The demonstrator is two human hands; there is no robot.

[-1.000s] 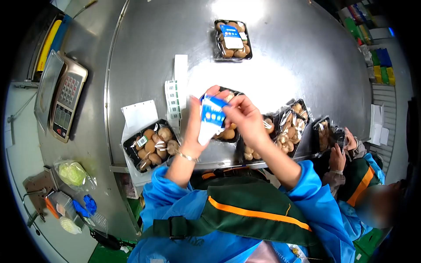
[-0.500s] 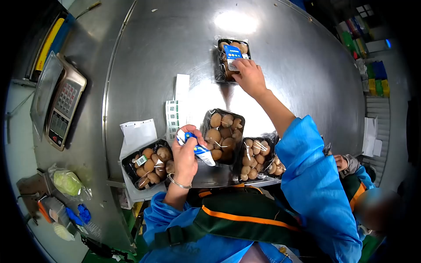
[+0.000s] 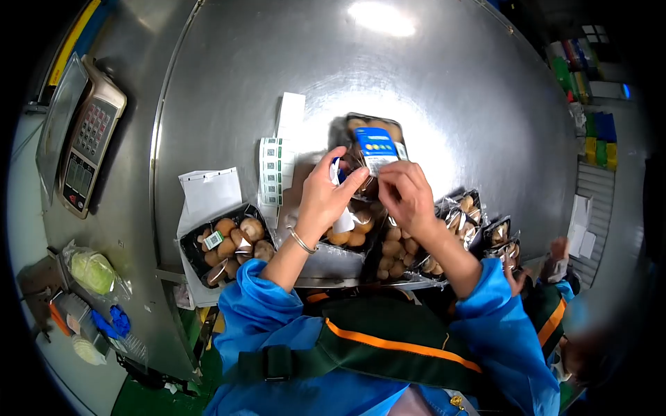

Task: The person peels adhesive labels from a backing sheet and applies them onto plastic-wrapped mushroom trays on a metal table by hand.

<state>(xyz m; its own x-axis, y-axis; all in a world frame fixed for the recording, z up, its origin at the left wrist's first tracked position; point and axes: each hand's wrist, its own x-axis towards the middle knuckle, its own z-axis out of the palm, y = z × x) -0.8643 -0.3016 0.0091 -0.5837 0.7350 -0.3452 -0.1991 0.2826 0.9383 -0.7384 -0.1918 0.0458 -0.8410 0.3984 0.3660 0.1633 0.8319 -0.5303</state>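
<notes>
A wrapped mushroom tray with a blue and white label lies beyond a nearer mushroom tray. My left hand, with a bracelet at the wrist, holds blue and white labels and has its thumb near the label's lower edge. My right hand is at the label's lower right corner, its thumb and fingertips pinched on that edge. Another tray of mushrooms with a small green and white sticker sits to the left, and one more is beside my right forearm.
A sticker sheet and white paper lie on the metal table. A scale and a wrapped green vegetable are at the left. A co-worker's hand is near wrapped trays at the right.
The labelled tray has come closer, beside the nearer tray. My right hand has moved back with it, and my left hand has moved up and right to the label. More trays show at the right.
</notes>
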